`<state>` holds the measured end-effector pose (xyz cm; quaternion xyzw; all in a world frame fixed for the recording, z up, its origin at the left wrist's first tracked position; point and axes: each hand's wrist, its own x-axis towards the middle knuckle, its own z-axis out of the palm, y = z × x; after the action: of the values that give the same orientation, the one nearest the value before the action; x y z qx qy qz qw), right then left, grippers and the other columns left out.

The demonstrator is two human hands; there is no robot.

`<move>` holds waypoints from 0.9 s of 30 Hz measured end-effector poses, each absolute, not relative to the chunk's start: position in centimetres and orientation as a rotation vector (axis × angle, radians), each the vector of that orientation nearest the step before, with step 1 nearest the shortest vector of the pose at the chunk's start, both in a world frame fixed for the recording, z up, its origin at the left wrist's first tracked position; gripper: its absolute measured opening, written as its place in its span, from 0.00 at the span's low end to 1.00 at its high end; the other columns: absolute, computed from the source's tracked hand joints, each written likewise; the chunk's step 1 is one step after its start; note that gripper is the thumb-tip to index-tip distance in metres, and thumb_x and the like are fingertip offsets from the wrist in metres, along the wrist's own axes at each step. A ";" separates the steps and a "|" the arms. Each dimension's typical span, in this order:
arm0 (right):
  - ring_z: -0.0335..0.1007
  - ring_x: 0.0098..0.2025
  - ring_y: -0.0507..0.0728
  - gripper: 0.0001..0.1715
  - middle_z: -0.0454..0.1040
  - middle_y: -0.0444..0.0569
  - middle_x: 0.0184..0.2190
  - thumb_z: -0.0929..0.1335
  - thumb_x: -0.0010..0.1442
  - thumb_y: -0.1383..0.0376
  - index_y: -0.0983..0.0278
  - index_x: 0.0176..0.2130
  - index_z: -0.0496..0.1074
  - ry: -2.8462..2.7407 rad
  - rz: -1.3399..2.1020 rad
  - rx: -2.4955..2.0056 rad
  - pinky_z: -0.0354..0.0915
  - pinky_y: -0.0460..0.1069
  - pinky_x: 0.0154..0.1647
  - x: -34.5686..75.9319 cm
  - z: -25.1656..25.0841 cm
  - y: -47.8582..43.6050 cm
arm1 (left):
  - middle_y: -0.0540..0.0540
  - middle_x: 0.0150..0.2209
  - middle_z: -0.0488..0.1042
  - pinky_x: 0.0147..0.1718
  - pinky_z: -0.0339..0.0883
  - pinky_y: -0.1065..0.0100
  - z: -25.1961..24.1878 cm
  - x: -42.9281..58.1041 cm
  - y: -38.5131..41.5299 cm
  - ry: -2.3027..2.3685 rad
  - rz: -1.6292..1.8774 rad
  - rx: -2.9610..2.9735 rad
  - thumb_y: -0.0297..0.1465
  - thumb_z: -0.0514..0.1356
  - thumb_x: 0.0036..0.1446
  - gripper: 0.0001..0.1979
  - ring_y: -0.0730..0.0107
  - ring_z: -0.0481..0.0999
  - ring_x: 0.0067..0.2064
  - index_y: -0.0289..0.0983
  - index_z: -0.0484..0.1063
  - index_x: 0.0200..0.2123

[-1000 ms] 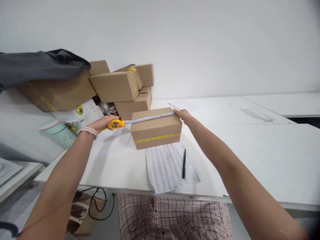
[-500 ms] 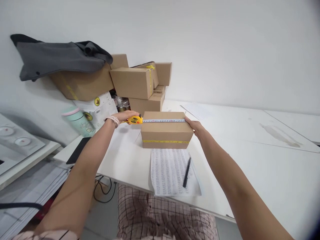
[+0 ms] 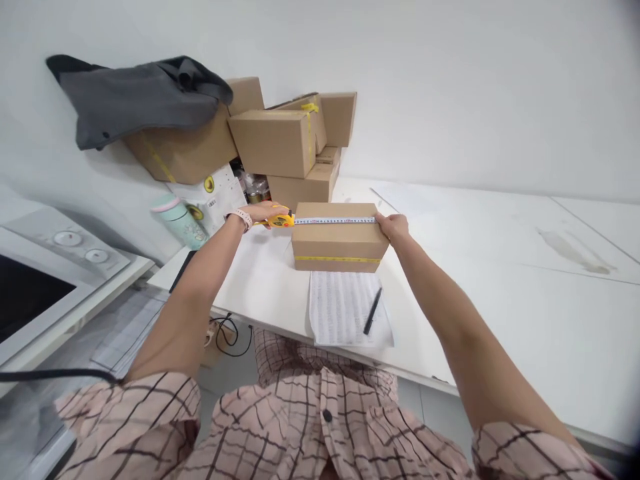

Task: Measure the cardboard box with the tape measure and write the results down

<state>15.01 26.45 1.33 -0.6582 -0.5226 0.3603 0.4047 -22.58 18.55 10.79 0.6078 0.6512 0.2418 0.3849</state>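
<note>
A closed cardboard box (image 3: 340, 235) with a yellow strip along its front lies on the white table. My left hand (image 3: 261, 213) is closed around a yellow tape measure (image 3: 281, 219) just off the box's left edge. The white measuring blade (image 3: 335, 221) runs across the box top from left to right. At the box's right end, my right hand (image 3: 394, 227) pinches the end of the blade against the edge. In front of the box lies a printed sheet (image 3: 340, 307) full of rows, with a black pen (image 3: 373, 311) on it.
Several cardboard boxes (image 3: 273, 141) are piled at the back left, and a dark grey garment (image 3: 145, 100) drapes over one. A mint green tumbler (image 3: 179, 220) stands near the table's left edge. Further left is a white appliance with two knobs (image 3: 67, 238).
The camera view has shifted, so more of my checked shirt shows and the scene sits further right and higher. Both hands keep the tape measure stretched across the box.
</note>
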 end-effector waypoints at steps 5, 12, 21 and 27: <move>0.63 0.34 0.53 0.18 0.71 0.49 0.33 0.63 0.65 0.50 0.59 0.31 0.64 -1.367 0.745 -1.569 0.62 0.50 0.38 15.0 5.4 27.3 | 0.40 0.41 0.78 0.26 0.69 0.69 13.9 -19.7 14.5 1.549 0.572 1.637 0.42 0.74 0.39 0.27 0.60 0.78 0.36 0.36 0.79 0.42; 0.66 0.37 0.55 0.20 0.74 0.45 0.30 0.66 0.63 0.50 0.61 0.29 0.68 -1.726 0.733 -1.417 0.62 0.49 0.43 9.7 6.8 28.3 | 0.44 0.36 0.76 0.16 0.66 0.73 5.4 -7.5 1.8 0.911 0.831 1.086 0.53 0.65 0.53 0.29 0.64 0.79 0.30 0.39 0.69 0.50; 0.70 0.39 0.59 0.18 0.78 0.49 0.32 0.68 0.60 0.51 0.61 0.29 0.73 -1.907 0.657 -1.526 0.60 0.53 0.50 7.1 4.8 31.9 | 0.41 0.41 0.78 0.17 0.66 0.74 2.1 -3.4 0.9 0.825 1.039 0.790 0.55 0.64 0.55 0.29 0.62 0.83 0.30 0.38 0.68 0.47; 0.70 0.35 0.57 0.19 0.78 0.49 0.32 0.67 0.61 0.48 0.60 0.30 0.72 -1.937 0.663 -1.515 0.61 0.50 0.41 7.5 3.7 32.2 | 0.39 0.43 0.78 0.19 0.69 0.73 2.5 -2.7 0.2 0.865 1.009 0.780 0.55 0.63 0.56 0.27 0.63 0.82 0.33 0.37 0.71 0.44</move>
<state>7.50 32.15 3.69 -0.5688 -0.7272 0.2489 0.2929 -2.71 0.19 2.54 0.3524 0.3910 0.4559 0.7177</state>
